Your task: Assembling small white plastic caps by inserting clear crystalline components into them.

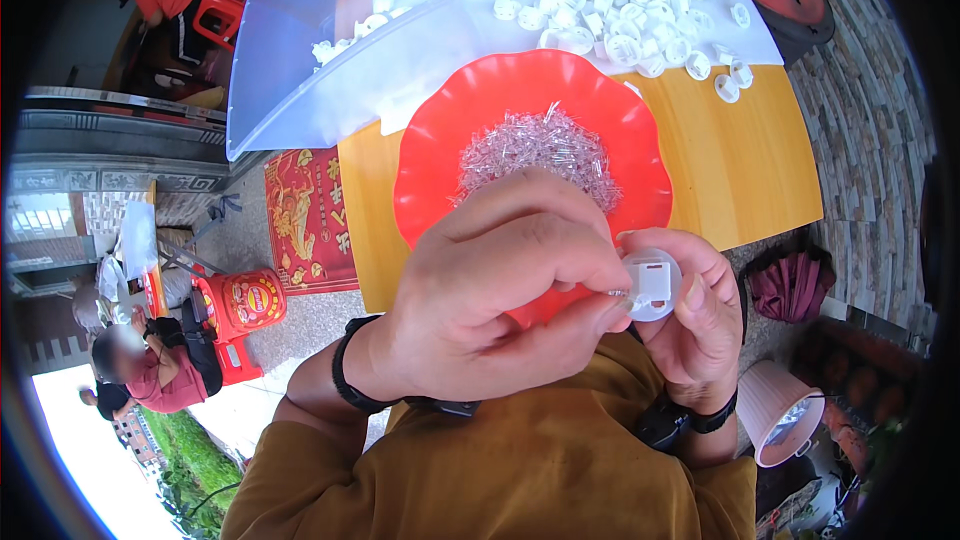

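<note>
Between the fingers and thumb of my right hand (pixel 700 315) is a round white plastic part (pixel 654 283) with a raised rectangular block and small slots in its face. My left hand (pixel 510 285) is closed in a pinch at the left edge of that part. A tiny shiny pin-like piece (pixel 619 292) shows at its fingertips, too small to make out fully. Both hands are over the near side of a red scalloped basin (pixel 428 155), which holds a heap of thin clear pin-like pieces (pixel 540 155). My left hand hides part of the heap.
On the wooden table (pixel 745 160), many white plastic parts (pixel 630 10) lie piled at the far right. A translucent bin (pixel 300 70) with a few more stands far left. Red stools (pixel 240 305) and other people (pixel 170 370) are at the left; a pink bucket (pixel 775 410) is at the right.
</note>
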`<state>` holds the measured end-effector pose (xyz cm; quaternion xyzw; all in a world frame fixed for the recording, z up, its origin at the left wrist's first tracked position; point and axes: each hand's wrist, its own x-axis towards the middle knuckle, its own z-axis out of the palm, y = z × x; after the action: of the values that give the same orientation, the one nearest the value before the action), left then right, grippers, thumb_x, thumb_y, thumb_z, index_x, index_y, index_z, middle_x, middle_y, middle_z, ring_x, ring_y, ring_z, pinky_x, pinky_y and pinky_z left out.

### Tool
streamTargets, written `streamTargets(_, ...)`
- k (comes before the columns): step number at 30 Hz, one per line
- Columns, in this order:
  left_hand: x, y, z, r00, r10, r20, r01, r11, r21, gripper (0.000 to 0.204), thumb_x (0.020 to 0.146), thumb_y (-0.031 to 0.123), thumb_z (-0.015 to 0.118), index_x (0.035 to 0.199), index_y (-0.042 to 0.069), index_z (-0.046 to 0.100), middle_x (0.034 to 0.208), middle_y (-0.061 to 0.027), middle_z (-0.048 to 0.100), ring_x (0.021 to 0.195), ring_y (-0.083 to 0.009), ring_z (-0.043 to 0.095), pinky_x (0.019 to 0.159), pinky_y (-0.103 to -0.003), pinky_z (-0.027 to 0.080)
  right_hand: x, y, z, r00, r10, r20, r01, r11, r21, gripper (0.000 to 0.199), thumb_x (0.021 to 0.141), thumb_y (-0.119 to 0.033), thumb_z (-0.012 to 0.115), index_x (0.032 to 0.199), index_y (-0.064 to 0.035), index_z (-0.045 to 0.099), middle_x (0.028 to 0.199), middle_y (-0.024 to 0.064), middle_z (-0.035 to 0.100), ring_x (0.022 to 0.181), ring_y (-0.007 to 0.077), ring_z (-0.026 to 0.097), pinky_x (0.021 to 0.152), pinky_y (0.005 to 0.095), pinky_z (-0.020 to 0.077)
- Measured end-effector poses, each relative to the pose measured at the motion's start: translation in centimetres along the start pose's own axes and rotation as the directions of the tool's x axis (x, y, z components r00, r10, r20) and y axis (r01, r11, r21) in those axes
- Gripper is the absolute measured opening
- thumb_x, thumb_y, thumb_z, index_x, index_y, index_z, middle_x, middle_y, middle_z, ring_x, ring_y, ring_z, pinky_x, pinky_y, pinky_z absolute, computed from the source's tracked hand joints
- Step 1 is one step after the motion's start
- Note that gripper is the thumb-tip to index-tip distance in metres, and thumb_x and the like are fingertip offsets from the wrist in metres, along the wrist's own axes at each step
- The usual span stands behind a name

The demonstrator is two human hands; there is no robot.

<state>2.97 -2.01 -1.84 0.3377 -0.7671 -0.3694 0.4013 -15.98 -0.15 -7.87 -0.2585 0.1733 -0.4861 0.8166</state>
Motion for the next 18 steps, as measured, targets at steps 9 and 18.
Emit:
streamTargets(9,-0.04,-0.14,0.1,1.0,0.005,0.01,-0.005,1.0,0.002,0.022,0.067,-0.003,0.066,0.088,0.002,0.062,0.09,-0.0104,0.056,0.078,-0.0167,0.055,0.066,-0.025,0.043,0.0,0.05,0.05,1.0,0.013,-0.021,-0.012,1.0,0.021,0.046,0.086,-0.023,0.059,0.118,0.0083,0.049,0.105,0.0196,0.059,0.091,0.0224,0.06,0.076,0.0344,0.0513)
streamTargets(18,0.09,0.05,0.01,1.0,0.022,0.011,-0.023,0.998,0.056,0.022,0.066,-0.003,0.068,0.086,0.002,0.062,0.088,-0.0096,0.057,0.075,-0.0165,0.055,0.062,-0.025,0.043,0.09,0.06,0.04,1.0,0.006,-0.002,-0.006,1.0,0.017,0.045,0.086,-0.023,0.058,0.117,0.0081,0.049,0.105,0.0201,0.06,0.09,0.0222,0.06,0.076,0.0341,0.0512)
